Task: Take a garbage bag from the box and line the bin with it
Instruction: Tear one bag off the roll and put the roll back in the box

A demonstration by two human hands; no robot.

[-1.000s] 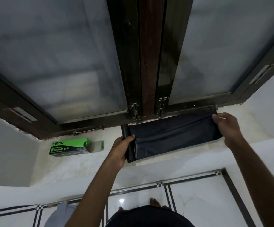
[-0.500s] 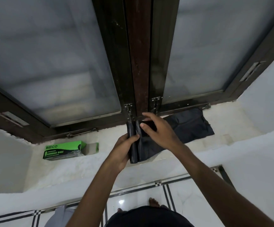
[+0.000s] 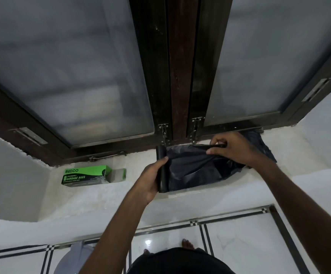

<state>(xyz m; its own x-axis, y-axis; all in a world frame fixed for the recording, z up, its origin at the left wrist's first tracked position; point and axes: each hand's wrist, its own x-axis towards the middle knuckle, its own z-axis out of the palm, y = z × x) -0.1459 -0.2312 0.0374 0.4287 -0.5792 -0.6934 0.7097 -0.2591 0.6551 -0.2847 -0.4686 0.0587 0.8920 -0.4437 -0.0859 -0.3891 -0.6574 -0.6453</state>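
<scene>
Both hands are on the black bag roll. I have my left hand (image 3: 150,180) curled around the still-rolled end of the garbage bag roll (image 3: 162,169), thumb over the top, fingers wrapped beneath it, so that hand is closed firmly on the roll. The rolled part stands roughly upright in my view, just below the window latches (image 3: 163,131). My right hand (image 3: 233,148) is further right, thumb and fingers pinched together on the unrolled sheet of the garbage bag (image 3: 192,165), gripping a fold along its upper edge. Between my two hands the black plastic stretches loosely, wrinkled, and lies on the white ledge (image 3: 210,196) under the window. More of the sheet runs past my right hand and bunches up near the corner where the frame meets the ledge.

Off to the left, well apart from the hands, the green garbage bag box (image 3: 86,176) lies on its side on the same ledge, its right end open. Above everything are two frosted window panes (image 3: 71,76) in a dark wooden frame (image 3: 180,76). Below the ledge I see the white tiled floor (image 3: 239,244) with dark border lines, and a bare foot (image 3: 187,244). A grey rounded object (image 3: 69,260) sits at the bottom left; I cannot tell whether it is the bin.
</scene>
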